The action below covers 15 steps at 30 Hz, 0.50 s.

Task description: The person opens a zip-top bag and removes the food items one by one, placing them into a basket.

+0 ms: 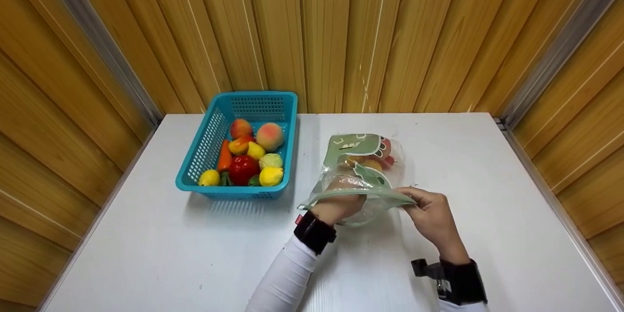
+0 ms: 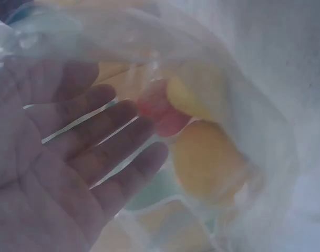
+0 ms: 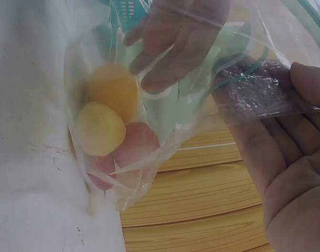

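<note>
Left hand point(image 1: 336, 202) spread flat inside the bag point(image 1: 363, 165), right hand point(image 1: 431, 217) pinching its rim.

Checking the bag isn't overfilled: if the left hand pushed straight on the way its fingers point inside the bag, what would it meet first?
Probably the reddish fruit, just past the left hand fingertips, with yellow fruit right behind it in the bag. Depth through the plastic is unclear.

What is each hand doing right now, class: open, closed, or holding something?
Left hand: open, fingers straight, inside the plastic bag.
Right hand: its grip pinches the bag's rim, holding the mouth open.
</note>
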{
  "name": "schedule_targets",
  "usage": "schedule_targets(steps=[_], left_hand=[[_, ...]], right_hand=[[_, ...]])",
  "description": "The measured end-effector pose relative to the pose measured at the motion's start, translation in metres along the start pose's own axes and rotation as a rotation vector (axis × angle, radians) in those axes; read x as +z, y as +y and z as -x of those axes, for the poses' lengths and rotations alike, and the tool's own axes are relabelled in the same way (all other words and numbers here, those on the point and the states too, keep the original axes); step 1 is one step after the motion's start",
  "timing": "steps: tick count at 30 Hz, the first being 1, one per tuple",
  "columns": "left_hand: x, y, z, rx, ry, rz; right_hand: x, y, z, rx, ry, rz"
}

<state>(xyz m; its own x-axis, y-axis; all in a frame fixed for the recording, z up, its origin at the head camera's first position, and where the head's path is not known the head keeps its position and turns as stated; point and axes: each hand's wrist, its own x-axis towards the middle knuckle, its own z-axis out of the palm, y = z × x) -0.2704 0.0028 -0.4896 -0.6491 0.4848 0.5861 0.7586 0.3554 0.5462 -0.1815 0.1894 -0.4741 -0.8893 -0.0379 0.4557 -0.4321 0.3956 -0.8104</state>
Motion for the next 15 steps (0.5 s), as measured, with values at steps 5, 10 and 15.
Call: schedule_targets(steps=[5,10,15], left_hand=[[0.01,-0.008,-0.003,0.022,0.014,0.269],[0.016,-0.015,-0.002,-0.091,-0.062,0.182],[0.022,-0.018,-0.001,-0.002,-0.215,-0.885]], right_hand=[[0.0,-0.001,-0.002,0.006,-0.01,-0.007],[0.001,-0.001,-0.002,0.023,-0.014,-0.012],[0.003,0.0,-0.001,0.04,-0.02,-0.009]])
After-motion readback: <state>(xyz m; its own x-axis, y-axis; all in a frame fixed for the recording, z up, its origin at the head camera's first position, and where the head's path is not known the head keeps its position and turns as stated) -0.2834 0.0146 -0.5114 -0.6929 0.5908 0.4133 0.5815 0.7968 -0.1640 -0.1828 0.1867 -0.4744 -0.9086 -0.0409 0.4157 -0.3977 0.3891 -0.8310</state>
